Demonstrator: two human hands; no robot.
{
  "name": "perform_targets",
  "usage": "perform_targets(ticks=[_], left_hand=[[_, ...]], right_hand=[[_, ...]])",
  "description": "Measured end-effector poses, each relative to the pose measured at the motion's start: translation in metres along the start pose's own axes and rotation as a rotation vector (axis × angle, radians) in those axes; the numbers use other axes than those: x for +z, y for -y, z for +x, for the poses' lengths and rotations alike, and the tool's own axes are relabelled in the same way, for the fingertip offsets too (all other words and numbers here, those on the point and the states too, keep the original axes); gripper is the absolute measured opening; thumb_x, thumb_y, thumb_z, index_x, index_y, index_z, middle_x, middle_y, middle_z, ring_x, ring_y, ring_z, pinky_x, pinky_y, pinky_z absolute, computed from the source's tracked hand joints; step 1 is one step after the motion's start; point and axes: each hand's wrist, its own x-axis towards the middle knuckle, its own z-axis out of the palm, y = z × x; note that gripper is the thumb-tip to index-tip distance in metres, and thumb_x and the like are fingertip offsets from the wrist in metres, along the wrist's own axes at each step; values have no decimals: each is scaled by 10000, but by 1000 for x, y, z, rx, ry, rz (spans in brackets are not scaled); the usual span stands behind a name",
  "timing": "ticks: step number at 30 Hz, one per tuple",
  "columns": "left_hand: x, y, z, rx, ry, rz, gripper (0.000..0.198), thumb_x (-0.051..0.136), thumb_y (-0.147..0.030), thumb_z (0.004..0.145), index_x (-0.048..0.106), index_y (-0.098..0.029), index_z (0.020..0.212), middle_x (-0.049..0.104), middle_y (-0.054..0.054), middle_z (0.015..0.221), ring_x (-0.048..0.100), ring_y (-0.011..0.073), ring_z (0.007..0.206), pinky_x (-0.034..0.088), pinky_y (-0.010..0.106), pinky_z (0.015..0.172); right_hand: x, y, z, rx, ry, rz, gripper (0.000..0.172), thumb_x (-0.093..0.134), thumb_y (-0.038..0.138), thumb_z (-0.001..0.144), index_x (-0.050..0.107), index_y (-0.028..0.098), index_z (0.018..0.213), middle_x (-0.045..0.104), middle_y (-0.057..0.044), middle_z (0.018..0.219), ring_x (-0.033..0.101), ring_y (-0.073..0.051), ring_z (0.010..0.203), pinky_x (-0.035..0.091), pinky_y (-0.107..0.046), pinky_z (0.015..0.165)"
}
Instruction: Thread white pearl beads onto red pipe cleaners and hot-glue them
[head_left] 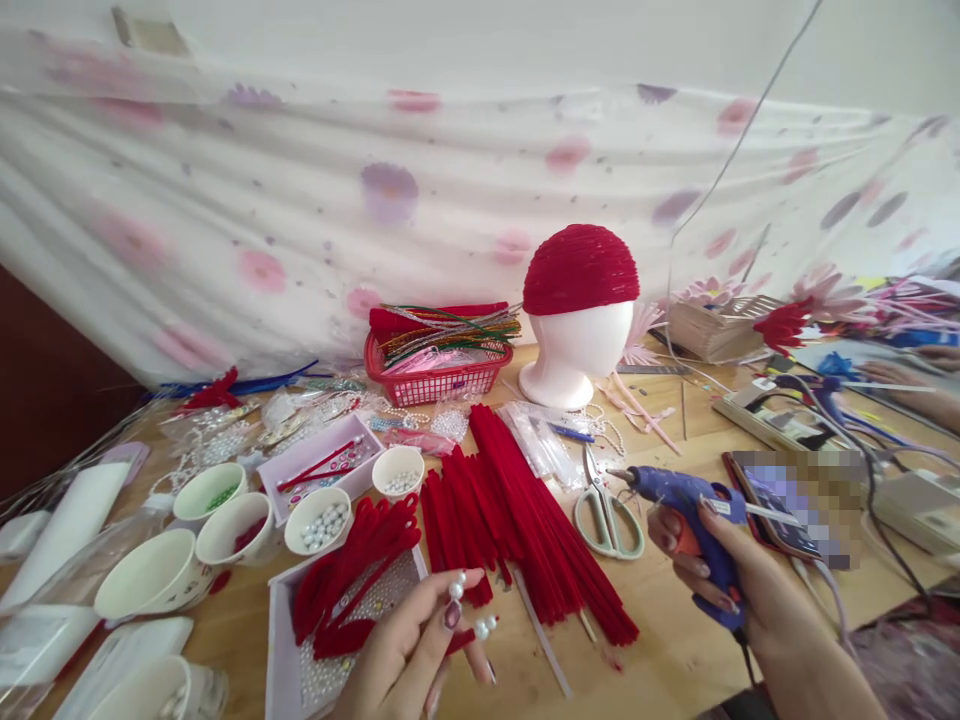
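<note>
My right hand (731, 580) grips a blue hot glue gun (679, 500), nozzle pointing left toward the white-handled scissors (606, 510). My left hand (420, 650) is low in the middle, fingers pinched round a small red piece with white pearl beads (469, 605) on it. It hovers over a white tray (281, 640) holding red looped pieces and pearls. A pile of red pipe cleaners (517, 520) lies between the two hands. Behind them stands a white foam head (577, 350) wearing a red cap (579, 268).
A red basket (439, 375) of coloured pipe cleaners sits at the back. Several bowls (154, 570) of beads stand at left. A phone (780, 500) and cables lie right. Another person's hand (911, 385) shows at far right. A floral cloth (300, 200) hangs behind.
</note>
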Motion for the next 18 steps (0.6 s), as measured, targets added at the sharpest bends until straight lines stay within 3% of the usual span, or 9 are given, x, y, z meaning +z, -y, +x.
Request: perform_targets(ticks=[3, 5, 9, 11, 14, 18], left_hand=[[-1, -10, -11, 101, -136, 149, 405, 540, -615, 956, 620, -219, 972, 756, 36, 750, 389, 88, 474, 327, 231, 507], [-2, -16, -19, 195, -225, 278, 310, 503, -533, 999, 602, -244, 945, 764, 12, 782, 474, 105, 509, 419, 224, 551], [-12, -19, -27, 483, -374, 675, 146, 522, -266, 997, 653, -313, 1042, 728, -55, 749, 614, 120, 566, 529, 202, 616], [-19, -19, -28, 624, -404, 839, 242, 531, -161, 974, 644, -328, 1108, 760, -58, 838, 701, 117, 669, 570, 184, 690], [-26, -22, -27, 783, -386, 986, 292, 530, -75, 962, 626, -282, 1145, 794, -24, 978, 757, 115, 864, 580, 168, 834], [-27, -29, -24, 872, -382, 1026, 263, 515, -39, 968, 638, -227, 1103, 802, 3, 967, 754, 102, 896, 567, 155, 894]], right_hand=[[24, -15, -15, -5, 128, 15, 630, 713, 818, 669, 572, 207, 617, 520, 20, 549, 303, -52, 344, 238, -191, 313], [37, -24, -24, -19, 183, -6, 656, 651, 865, 687, 607, 211, 644, 579, -14, 558, 421, -104, 363, 371, -242, 339], [56, -34, -36, -78, 282, -60, 563, 720, 764, 736, 729, 221, 885, 679, -58, 625, 628, -239, 531, 578, -358, 552], [64, -32, -37, -122, 349, -69, 565, 709, 756, 756, 743, 232, 962, 684, -56, 630, 660, -274, 593, 601, -398, 656], [71, -28, -32, -184, 504, -105, 533, 658, 757, 803, 751, 248, 928, 727, -66, 706, 651, -248, 573, 601, -394, 662], [65, -35, -26, -213, 574, -134, 581, 577, 764, 856, 726, 240, 1058, 757, -69, 710, 637, -226, 518, 606, -391, 654]])
